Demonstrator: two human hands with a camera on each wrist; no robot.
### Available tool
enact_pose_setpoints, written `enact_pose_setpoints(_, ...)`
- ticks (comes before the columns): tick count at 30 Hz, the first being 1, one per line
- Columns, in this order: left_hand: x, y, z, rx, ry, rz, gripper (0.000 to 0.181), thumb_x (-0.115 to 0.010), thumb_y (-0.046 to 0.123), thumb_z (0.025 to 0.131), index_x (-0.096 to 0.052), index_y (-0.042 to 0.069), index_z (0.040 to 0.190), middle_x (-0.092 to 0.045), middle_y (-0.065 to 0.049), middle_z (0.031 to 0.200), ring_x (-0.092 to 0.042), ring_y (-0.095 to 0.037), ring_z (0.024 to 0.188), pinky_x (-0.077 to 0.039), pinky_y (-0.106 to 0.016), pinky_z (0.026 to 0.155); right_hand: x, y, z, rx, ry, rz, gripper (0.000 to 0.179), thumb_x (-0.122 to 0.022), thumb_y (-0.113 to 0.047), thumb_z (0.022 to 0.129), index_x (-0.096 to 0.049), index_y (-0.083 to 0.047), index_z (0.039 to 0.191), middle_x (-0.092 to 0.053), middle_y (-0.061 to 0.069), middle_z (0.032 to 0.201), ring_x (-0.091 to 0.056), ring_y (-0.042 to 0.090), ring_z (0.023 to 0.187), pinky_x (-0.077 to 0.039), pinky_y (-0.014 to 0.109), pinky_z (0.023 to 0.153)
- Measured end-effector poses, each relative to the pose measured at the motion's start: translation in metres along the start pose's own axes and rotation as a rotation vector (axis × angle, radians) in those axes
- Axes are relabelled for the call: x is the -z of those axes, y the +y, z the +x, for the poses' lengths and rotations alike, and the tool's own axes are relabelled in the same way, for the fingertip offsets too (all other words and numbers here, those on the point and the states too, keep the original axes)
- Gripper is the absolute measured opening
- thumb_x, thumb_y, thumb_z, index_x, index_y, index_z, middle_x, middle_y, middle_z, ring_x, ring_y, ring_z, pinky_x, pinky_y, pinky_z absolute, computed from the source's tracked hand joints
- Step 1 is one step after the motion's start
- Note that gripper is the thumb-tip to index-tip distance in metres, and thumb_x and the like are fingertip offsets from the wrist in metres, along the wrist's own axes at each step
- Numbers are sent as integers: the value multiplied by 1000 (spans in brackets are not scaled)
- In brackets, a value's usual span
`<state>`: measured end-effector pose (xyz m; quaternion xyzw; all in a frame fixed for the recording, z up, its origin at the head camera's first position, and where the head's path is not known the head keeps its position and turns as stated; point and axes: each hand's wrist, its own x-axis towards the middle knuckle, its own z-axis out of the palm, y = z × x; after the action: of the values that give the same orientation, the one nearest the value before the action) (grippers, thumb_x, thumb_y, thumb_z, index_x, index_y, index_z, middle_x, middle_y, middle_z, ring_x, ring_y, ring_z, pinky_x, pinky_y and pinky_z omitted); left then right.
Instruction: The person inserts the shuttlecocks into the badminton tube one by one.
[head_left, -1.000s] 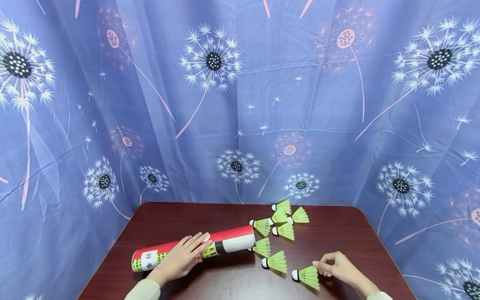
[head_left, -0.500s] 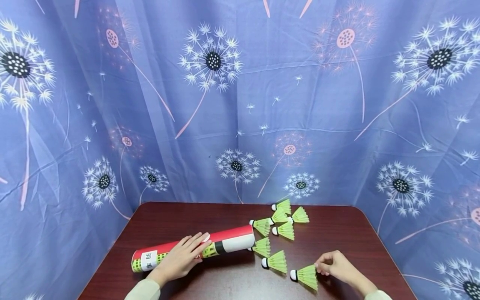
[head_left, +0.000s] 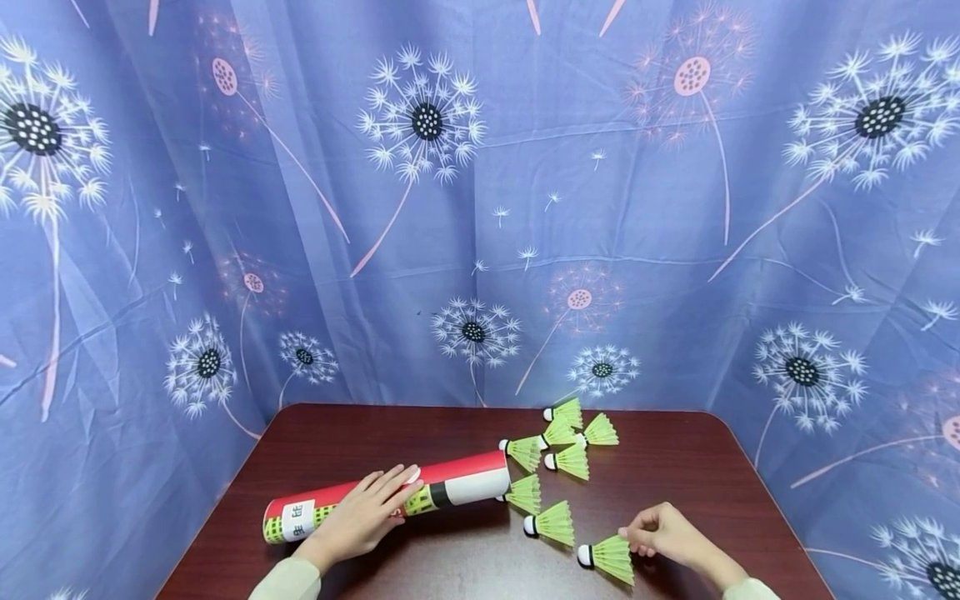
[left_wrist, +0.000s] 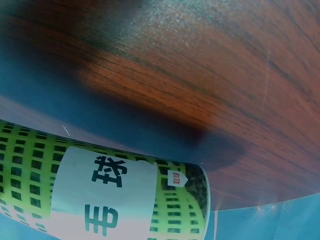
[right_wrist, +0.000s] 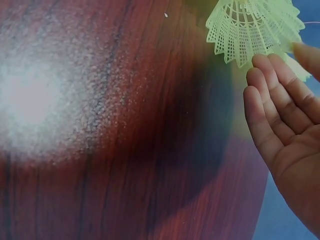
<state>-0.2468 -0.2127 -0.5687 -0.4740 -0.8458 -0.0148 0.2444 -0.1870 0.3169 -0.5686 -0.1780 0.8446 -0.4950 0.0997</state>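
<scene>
My left hand (head_left: 362, 514) lies across the middle of a shuttlecock tube (head_left: 471, 482), fingers stretched over its red upper side. The tube lies on its side, red, white, black and yellow-green. Its labelled end (left_wrist: 105, 195) fills the lower part of the left wrist view, where the hand is out of frame. My right hand (head_left: 667, 533) pinches the skirt edge of a yellow-green shuttlecock (head_left: 611, 557) at the table's near right, cork pointing left. In the right wrist view, thumb and forefinger meet at the skirt (right_wrist: 250, 35) and the other fingers (right_wrist: 262, 117) extend alongside.
Another shuttlecock (head_left: 553, 525) lies between the tube and the right hand. One (head_left: 523, 494) sits by the tube's right end, and several more (head_left: 572, 461) cluster behind it. A patterned blue curtain (head_left: 480, 208) stands beyond the dark wooden table (head_left: 420, 433).
The right hand and its shuttlecock have shifted slightly left and toward the near edge. The left hand, the tube and the other shuttlecocks have stayed in place.
</scene>
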Motion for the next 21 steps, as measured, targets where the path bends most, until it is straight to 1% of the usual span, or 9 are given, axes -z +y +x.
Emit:
enact_pose_setpoints(3,1,0,0,4,-1,-1,71,-67,32,87,-37,14,149,-32,-7,155,-47,-31,130,-34,-42,104,0,0,1,33,7,-2,20,-63,-11,91,-72,0,78,-63,11,59,-56,5,52,-50,29,49)
enact_pose_setpoints(6,1,0,0,-2,2,-2,68,-64,34,90,-38,14,149,-33,-8,154,-47,-31,130,-38,-44,103,-1,0,2,63,16,6,18,-63,-7,91,-71,2,77,-62,13,57,-57,7,52,-50,29,48)
enact_pose_setpoints(9,1,1,0,-3,-2,-4,71,-67,32,87,-37,13,149,-33,-9,154,-46,-31,130,-41,-47,100,0,1,2,71,19,14,19,-63,-7,91,-69,3,76,-63,12,59,-58,9,52,-51,31,48)
enact_pose_setpoints(11,1,1,0,-3,-2,-4,75,-71,29,84,-38,13,149,-33,-9,154,-46,-31,130,-42,-47,99,0,1,1,39,2,26,25,-61,-10,93,-68,5,74,-65,10,61,-57,9,51,-51,31,48)
enact_pose_setpoints(13,1,2,0,-5,1,2,78,-74,28,81,-38,12,149,-33,-9,154,-46,-31,130,-43,-48,98,-1,1,0,-13,-18,33,32,-59,-16,95,-67,5,72,-65,5,61,-56,6,50,-51,29,48)
enact_pose_setpoints(15,0,2,0,-8,10,2,78,-74,27,80,-38,12,148,-33,-9,154,-47,-31,129,-44,-48,98,-2,0,0,-61,-39,33,37,-59,-22,96,-67,4,70,-64,3,60,-55,5,50,-51,28,48)
enact_pose_setpoints(16,0,2,-1,-8,10,3,77,-73,28,82,-38,12,148,-33,-8,154,-47,-31,130,-44,-48,98,-2,-1,-1,-79,-46,35,38,-59,-23,95,-67,3,70,-64,2,60,-55,5,50,-50,28,48)
enact_pose_setpoints(18,-1,1,-1,-9,11,1,67,-64,32,91,-37,12,149,-33,-8,154,-47,-31,130,-44,-48,98,-4,-2,-1,-87,-45,20,34,-62,-24,93,-68,0,71,-63,1,60,-55,5,50,-50,27,48)
enact_pose_setpoints(21,-1,1,-1,-9,13,-7,55,-42,39,101,-37,12,149,-33,-9,154,-46,-31,130,-44,-48,98,-7,-2,-1,-67,-26,13,27,-65,-22,91,-69,-2,74,-63,3,62,-56,6,53,-51,29,49)
